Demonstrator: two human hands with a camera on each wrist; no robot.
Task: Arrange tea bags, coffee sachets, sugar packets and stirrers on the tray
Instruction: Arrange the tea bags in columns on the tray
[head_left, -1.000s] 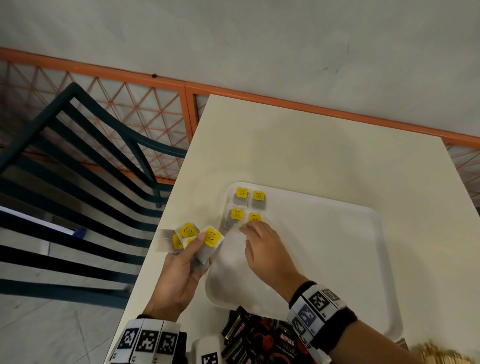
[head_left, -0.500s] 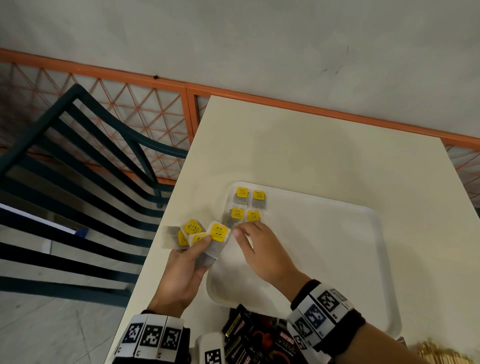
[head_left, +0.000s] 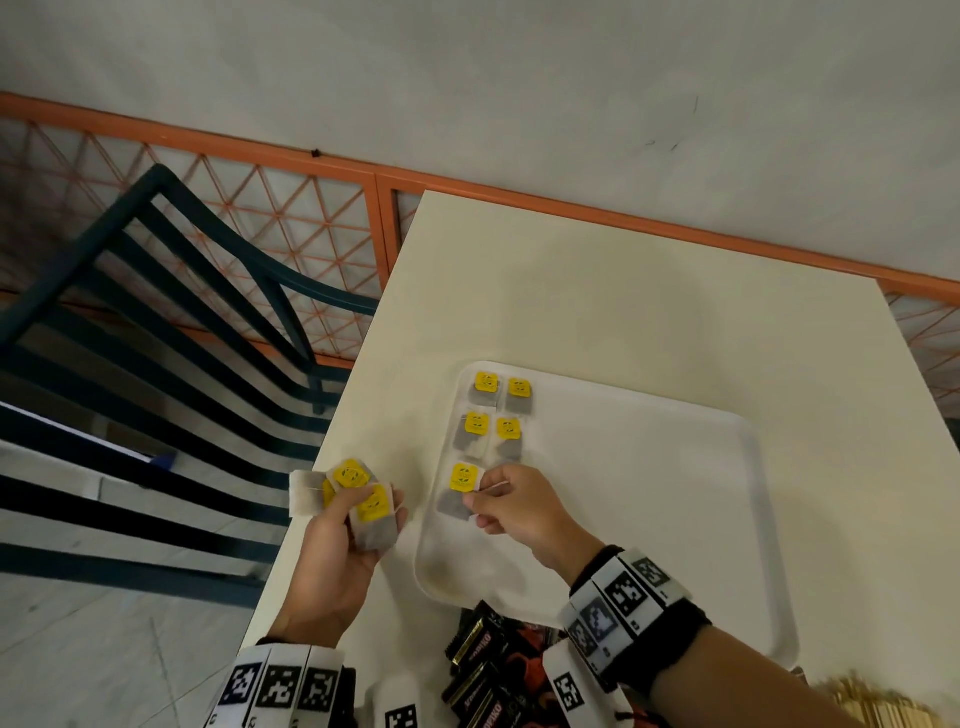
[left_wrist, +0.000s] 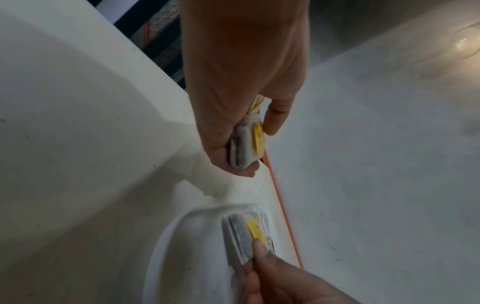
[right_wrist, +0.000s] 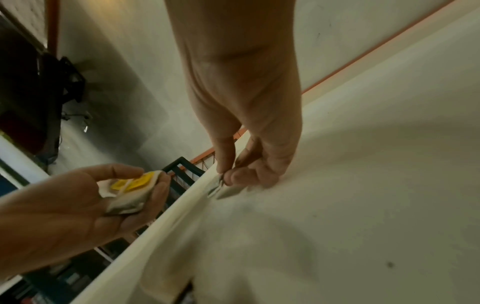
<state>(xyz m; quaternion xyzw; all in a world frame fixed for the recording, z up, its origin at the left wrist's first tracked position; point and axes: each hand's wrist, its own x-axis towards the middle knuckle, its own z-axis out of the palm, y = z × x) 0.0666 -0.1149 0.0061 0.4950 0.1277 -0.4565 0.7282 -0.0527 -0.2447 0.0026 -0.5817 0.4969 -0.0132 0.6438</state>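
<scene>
A white tray (head_left: 675, 467) is seen lying on the cream counter (head_left: 597, 291), and four tea bags (head_left: 496, 415) with yellow tags are laid flat in two pairs at its far left corner. A fifth tea bag (head_left: 460, 491) lies just nearer than them, along the tray's left edge, and is pinched at its right side between the thumb and fingertips of the right hand (head_left: 524, 506) – its grey pouch rests on the tray floor, as far as can be judged from the head view. In the right wrist view the same pinch is shown by the right hand (right_wrist: 246, 170), low against the tray rim, though the bag there is blurred. A fanned bunch of tea bags (head_left: 353, 501) is gripped by the left hand (head_left: 337, 551), held over the counter's left edge just beside the tray and apart from it; the thumb is pressed across the yellow tags with the fingers curled beneath (at least three tags can be counted). In the left wrist view the bunch (left_wrist: 246, 144) is seen edge-on in the left hand (left_wrist: 233, 92). A heap of dark coffee sachets (head_left: 488, 670) lies on the counter at the tray's near edge – partly hidden by the right wrist – and a pale bundle of wooden stirrers (head_left: 872, 706) is glimpsed, blurred, at the lower right corner. A dark green slatted chair (head_left: 156, 338) stands to the left of the counter, before an orange lattice railing (head_left: 260, 208)
</scene>
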